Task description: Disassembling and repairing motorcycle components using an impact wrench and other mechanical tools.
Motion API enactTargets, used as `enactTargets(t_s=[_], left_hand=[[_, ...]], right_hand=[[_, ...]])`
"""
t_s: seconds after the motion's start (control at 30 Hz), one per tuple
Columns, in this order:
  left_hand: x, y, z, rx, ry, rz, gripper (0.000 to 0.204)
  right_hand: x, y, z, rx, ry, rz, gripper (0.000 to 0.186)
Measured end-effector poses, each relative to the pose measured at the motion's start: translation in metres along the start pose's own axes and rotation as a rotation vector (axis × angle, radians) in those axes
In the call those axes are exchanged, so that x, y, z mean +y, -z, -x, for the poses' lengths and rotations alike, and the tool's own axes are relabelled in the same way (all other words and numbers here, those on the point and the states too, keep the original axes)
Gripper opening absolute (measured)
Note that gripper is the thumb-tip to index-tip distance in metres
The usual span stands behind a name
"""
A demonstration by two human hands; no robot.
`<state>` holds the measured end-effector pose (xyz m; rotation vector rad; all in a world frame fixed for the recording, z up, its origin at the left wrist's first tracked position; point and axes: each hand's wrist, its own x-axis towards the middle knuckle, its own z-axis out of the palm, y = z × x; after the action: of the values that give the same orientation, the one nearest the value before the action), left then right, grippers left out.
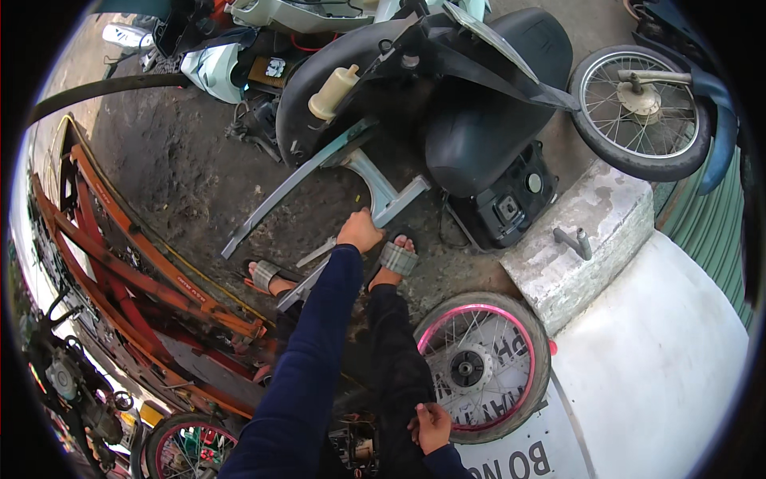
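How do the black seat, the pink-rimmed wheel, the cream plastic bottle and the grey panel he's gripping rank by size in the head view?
1. Black seat, largest.
2. Pink-rimmed wheel and grey panel: look alike in extent, and the wheel lies nearer the camera, so unranked.
3. Cream plastic bottle, smallest.

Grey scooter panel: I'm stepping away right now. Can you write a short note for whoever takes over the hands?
Left hand: closed on the grey scooter panel near its fork.
Right hand: on the dark trouser leg; grip unclear.
Things: the panel lies on the dirt in front of the sandalled feet, against the black scooter body. The pink-rimmed wheel sits at the right by the concrete block.
Done: panel in hand.
Left: its long strip still seems to rest on the ground.
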<state>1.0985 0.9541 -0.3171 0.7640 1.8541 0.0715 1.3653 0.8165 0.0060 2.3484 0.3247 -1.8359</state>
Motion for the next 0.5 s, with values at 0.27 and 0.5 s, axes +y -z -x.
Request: enactTargets(t_s=[0.27,0.5], left_hand=[[-0.002,-0.015,-0.046,0.131,-0.055,0.034,0.049],[-0.006,-0.021,-0.065,0.005,-0.095,-0.003,0.052]], right_hand=[[-0.003,-0.003,0.001,0.07,0.062,-0.025,0.028],[-0.012,-0.017,0.006,0.142,0.223,0.063,0.026]])
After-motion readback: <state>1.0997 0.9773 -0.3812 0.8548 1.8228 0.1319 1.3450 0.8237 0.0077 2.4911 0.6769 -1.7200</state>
